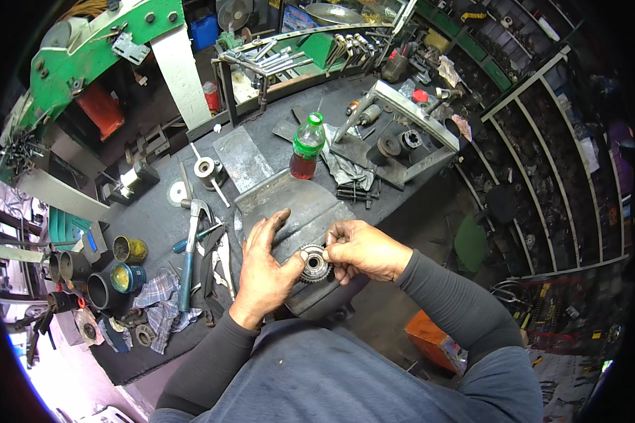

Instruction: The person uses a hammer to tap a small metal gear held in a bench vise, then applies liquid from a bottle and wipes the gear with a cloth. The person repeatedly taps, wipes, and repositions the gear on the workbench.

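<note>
A round metal gear (316, 265) with a toothed rim and a ringed hole in its middle is between my two hands, above the metal vise (289, 201). My left hand (264, 264) is open, its fingers stretched forward over the vise, and its thumb touches the gear's left side. The fingers of my right hand (367, 252) are curled and pinched at the gear's right edge. Whether a small part is also between those fingertips is hidden.
A hammer (189, 261) and locking pliers (224, 264) lie left of the vise. Behind it stands a green-capped bottle (307, 146) with red liquid. Grease tins (128, 277) and a checked rag (159, 303) are at left; a metal frame (430, 148) stands far right.
</note>
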A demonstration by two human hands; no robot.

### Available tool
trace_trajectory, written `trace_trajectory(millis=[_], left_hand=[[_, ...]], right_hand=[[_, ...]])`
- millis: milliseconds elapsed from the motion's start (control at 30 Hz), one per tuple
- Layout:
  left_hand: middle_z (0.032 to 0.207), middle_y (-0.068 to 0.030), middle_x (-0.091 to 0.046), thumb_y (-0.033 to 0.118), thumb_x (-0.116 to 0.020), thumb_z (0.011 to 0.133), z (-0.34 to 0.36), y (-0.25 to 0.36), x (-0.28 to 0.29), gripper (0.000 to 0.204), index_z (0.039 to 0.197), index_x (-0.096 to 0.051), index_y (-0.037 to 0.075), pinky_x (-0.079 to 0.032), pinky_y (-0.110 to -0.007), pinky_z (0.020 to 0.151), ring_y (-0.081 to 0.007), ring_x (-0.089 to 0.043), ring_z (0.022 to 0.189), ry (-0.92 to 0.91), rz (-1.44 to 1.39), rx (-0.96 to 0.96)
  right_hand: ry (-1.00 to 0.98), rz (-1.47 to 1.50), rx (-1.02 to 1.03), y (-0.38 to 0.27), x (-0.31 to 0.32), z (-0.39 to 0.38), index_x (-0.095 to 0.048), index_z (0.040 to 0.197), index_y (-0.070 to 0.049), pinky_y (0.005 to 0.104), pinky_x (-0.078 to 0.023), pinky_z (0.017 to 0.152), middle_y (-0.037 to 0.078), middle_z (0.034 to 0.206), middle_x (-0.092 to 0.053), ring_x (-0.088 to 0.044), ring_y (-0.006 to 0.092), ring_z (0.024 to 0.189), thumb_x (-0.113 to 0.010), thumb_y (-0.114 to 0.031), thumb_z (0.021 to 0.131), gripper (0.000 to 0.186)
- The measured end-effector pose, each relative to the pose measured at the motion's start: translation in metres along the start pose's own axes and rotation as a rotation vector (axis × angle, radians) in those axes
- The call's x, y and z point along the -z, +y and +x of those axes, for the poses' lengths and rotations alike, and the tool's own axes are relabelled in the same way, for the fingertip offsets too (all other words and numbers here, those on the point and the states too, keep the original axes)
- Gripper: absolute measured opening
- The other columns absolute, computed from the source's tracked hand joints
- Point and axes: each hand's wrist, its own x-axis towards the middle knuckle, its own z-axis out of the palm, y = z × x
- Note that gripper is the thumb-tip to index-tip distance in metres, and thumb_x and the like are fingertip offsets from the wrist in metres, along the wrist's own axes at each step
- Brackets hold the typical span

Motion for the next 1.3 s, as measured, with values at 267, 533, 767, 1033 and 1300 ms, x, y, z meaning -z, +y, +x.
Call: trace_trajectory(millis=[267,533,767,1033,1300], left_hand=[[0.162,-0.0228,-0.059,0.01,-0.08,0.086,0.001,0.012,0.005,0.082,0.163,-0.054,-0.002,-0.038,-0.045,0.133,-0.0357,-0.053,0.156,-0.042,0.046,0.024],[0.165,-0.0231,-0.058,0.014,-0.085,0.088,0.003,0.004,0.003,0.086,0.165,-0.052,-0.002,-0.036,-0.045,0.134,-0.0354,-0.051,0.159,-0.016,-0.005,0.007],[0.165,-0.0237,-0.058,0.019,-0.09,0.089,0.003,0.008,0.002,0.087,0.165,-0.052,-0.002,-0.036,-0.046,0.134,-0.0355,-0.051,0.158,-0.027,-0.012,0.015],[0.164,-0.0234,-0.059,0.023,-0.087,0.09,0.004,0.007,0.007,0.085,0.164,-0.054,-0.002,-0.037,-0.044,0.133,-0.0337,-0.053,0.157,-0.07,0.014,0.013],[0.169,-0.0259,-0.055,0.016,-0.078,0.084,0.006,-0.003,0.007,0.094,0.17,-0.045,-0.002,-0.032,-0.044,0.136,-0.0344,-0.047,0.162,-0.046,-0.081,0.0]], right_hand=[[0.029,-0.185,-0.01,-0.006,-0.007,0.002,-0.054,0.104,-0.005,0.0315,-0.063,0.052,0.006,0.085,-0.068,-0.071,0.0134,0.061,-0.077,-0.017,0.105,0.026],[-0.004,-0.104,0.004,-0.005,-0.002,0.003,-0.052,0.104,-0.007,0.0331,-0.065,0.054,0.007,0.086,-0.069,-0.074,0.0158,0.063,-0.076,-0.02,0.106,0.028],[0.012,-0.24,0.001,-0.011,-0.004,0.003,-0.051,0.099,-0.007,0.0329,-0.064,0.051,0.008,0.081,-0.069,-0.073,0.0151,0.06,-0.077,-0.023,0.106,0.031],[0.011,-0.288,0.079,-0.004,0.0,0.007,-0.058,0.099,-0.002,0.0323,-0.062,0.05,0.008,0.078,-0.069,-0.073,0.0163,0.059,-0.075,-0.026,0.107,0.03],[-0.044,-0.312,0.033,-0.019,-0.001,0.011,-0.066,0.111,0.005,0.035,-0.065,0.053,0.01,0.075,-0.07,-0.075,0.0196,0.06,-0.075,-0.03,0.107,0.036]])
